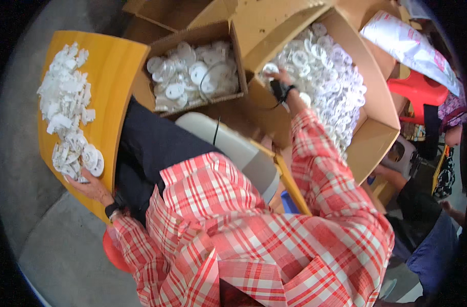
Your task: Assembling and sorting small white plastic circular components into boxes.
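Observation:
On the left, my left hand lies against the near end of a pile of white plastic discs on a yellow wooden board. Its fingers are stretched out and touch the lowest discs; some fingertips are hidden. Farther up the board lie white translucent plastic pieces in a heap. My right hand reaches over the left wall of a large cardboard box filled with white plastic rings and discs. Its fingers close on one white disc by that wall. Black bands circle both wrists.
A smaller cardboard box with more white discs stands at the back middle. Below it is a light grey plastic bin or seat. A red stool and a white bag are at right, near another person's arm.

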Motion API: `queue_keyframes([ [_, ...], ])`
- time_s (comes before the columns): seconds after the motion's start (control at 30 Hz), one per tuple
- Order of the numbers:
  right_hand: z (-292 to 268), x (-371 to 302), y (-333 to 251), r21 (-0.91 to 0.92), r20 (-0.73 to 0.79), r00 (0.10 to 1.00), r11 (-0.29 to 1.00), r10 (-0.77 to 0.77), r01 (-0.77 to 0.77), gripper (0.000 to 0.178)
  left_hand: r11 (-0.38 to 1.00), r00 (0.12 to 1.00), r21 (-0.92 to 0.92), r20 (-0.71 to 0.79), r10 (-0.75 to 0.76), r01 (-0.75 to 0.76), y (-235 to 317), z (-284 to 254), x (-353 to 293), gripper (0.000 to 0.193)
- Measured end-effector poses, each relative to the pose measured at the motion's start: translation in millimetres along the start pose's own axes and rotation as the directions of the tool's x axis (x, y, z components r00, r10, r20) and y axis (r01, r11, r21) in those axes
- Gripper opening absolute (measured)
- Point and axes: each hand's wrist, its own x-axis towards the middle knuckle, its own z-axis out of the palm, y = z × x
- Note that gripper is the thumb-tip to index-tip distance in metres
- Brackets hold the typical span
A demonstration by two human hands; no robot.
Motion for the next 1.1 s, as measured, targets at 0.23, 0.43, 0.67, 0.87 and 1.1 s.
queue_keyframes([
  [0.23,26.3,-22.7,-33.9,-0.035,-0.068,0.969,0.97,0.238,-0.241,0.038,0.996,0.996,0.033,0.045,-0.08,0.078,-8.9,-30.3,10.4,0.054],
  [0.43,-51.6,-65.1,-41.0,0.098,-0.042,0.921,0.919,0.387,-0.382,0.05,0.987,0.976,-0.015,0.156,-0.153,0.157,9.5,-49.6,14.7,0.052],
  [0.67,-75.4,-131.4,-152.0,0.274,-0.388,0.892,0.953,0.234,-0.131,0.037,0.982,0.979,-0.171,0.2,-0.044,0.079,6.4,-51.3,8.0,0.059],
  [0.87,-120.2,-106.0,-148.7,0.108,-0.332,0.943,0.994,0.022,0.015,0.039,0.988,0.977,-0.149,0.213,-0.004,0.036,17.2,-56.9,9.7,0.065],
  [1.1,-153.8,-86.3,-182.1,-0.1,-0.399,0.916,0.995,-0.028,-0.013,0.041,0.978,0.978,-0.185,0.2,-0.058,0.096,19.0,-68.1,9.6,0.071],
])
